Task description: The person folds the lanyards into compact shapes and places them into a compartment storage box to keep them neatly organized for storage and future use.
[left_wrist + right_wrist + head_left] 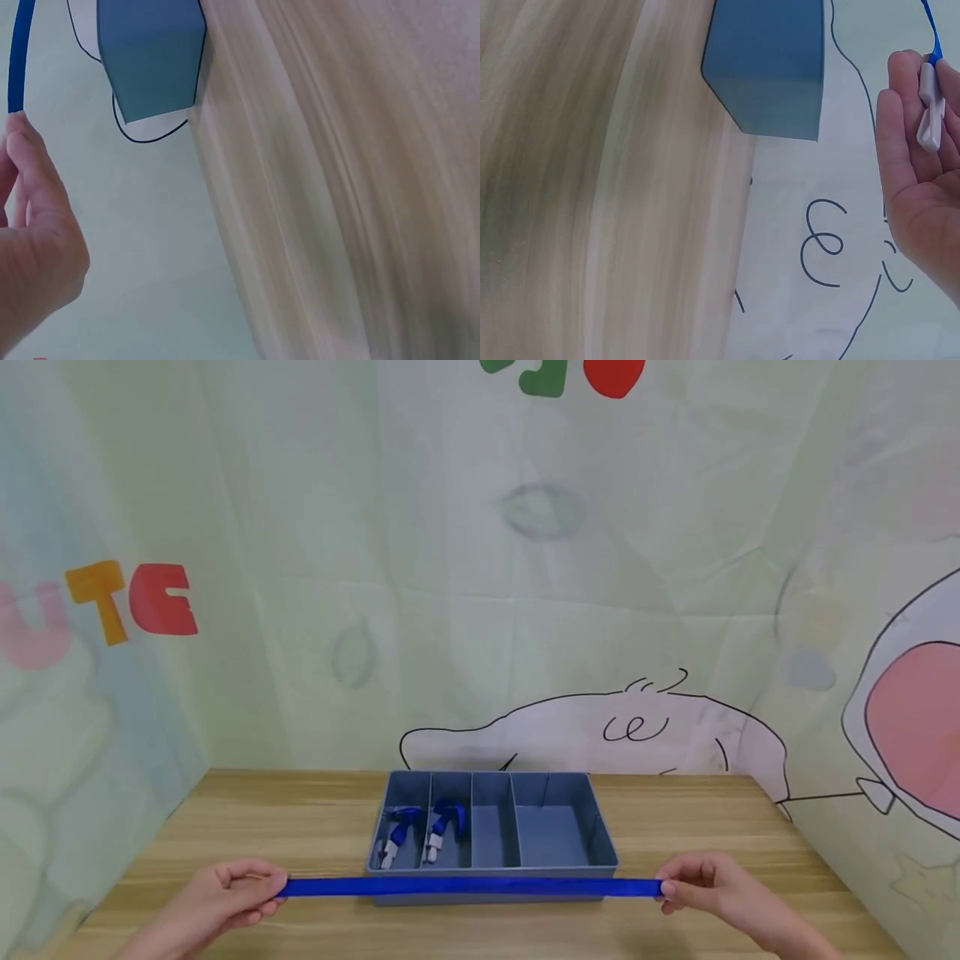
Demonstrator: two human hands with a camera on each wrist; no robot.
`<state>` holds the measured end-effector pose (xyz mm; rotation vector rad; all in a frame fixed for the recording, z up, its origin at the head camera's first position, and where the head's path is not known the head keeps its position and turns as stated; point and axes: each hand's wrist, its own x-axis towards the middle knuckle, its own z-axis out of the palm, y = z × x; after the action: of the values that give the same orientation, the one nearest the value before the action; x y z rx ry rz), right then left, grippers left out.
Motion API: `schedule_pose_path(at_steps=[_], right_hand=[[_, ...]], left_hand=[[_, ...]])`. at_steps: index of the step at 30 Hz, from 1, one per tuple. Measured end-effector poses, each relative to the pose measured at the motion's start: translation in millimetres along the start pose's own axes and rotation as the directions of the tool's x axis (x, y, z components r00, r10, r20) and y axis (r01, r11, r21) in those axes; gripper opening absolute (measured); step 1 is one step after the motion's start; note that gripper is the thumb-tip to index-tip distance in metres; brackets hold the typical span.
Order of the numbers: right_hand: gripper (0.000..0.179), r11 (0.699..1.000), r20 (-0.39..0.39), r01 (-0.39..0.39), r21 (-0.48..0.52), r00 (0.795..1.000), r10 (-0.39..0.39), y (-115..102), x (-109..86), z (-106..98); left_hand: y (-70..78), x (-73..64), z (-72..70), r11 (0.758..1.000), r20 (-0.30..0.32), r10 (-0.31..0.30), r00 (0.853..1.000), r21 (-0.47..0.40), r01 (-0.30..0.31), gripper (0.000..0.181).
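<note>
A blue lanyard [472,886] is stretched level between both hands, in front of the grey-blue divided box. My left hand [236,893] pinches one end of it between thumb and fingers. At the other end my right hand [705,887] pinches the strap. The right wrist view shows a white plastic clip [931,112] on that end, lying along the fingers. Inside the box [491,867], a bundled blue lanyard with a white clip [401,833] lies in the leftmost compartment, and a similar bundled lanyard [447,827] in the one beside it.
The box stands on a wood-grain table [300,818] near its back edge. A narrow compartment and a wide compartment [558,835] make up its right side. Behind the table hangs a pale green printed cloth [450,568].
</note>
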<state>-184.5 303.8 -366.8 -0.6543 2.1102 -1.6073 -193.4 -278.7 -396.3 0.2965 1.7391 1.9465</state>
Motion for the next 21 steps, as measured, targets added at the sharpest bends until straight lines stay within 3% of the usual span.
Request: schedule_pose_path(at_steps=[7,10,12,15,18,21], right_hand=[[0.019,0.999,-0.050,-0.017,0.038,0.999,0.019,-1.9,0.0,-1.2],[0.021,0.999,-0.085,-0.027,0.047,0.996,0.031,-0.4,-0.4,-3.0],[0.025,0.998,-0.109,-0.038,0.051,0.993,0.044,0.8,-0.6,-4.6],[0.025,0.995,-0.145,-0.064,0.072,0.987,0.074,2.1,-0.2,-7.3],[0.021,0.990,-0.173,-0.093,0.104,0.979,0.110,2.9,0.7,-9.5],[0.017,0.988,-0.195,-0.112,0.110,0.972,0.131,3.4,1.9,-10.4]], left_hand=[[3.5,-0.6,-1.6,0.998,-0.001,0.057,0.998,-0.014,-0.057,0.026],[4.9,-1.8,-1.4,0.994,-0.016,0.061,0.998,0.091,-0.060,0.019],[6.8,-2.4,-0.2,0.977,-0.029,0.054,0.998,0.206,-0.046,0.018],[10.3,-1.6,4.3,0.925,-0.057,0.045,0.997,0.380,-0.020,0.034],[12.2,2.2,10.7,0.888,-0.094,0.047,0.994,0.460,0.002,0.039],[13.2,8.5,15.9,0.875,-0.149,0.046,0.988,0.483,0.032,0.035]])
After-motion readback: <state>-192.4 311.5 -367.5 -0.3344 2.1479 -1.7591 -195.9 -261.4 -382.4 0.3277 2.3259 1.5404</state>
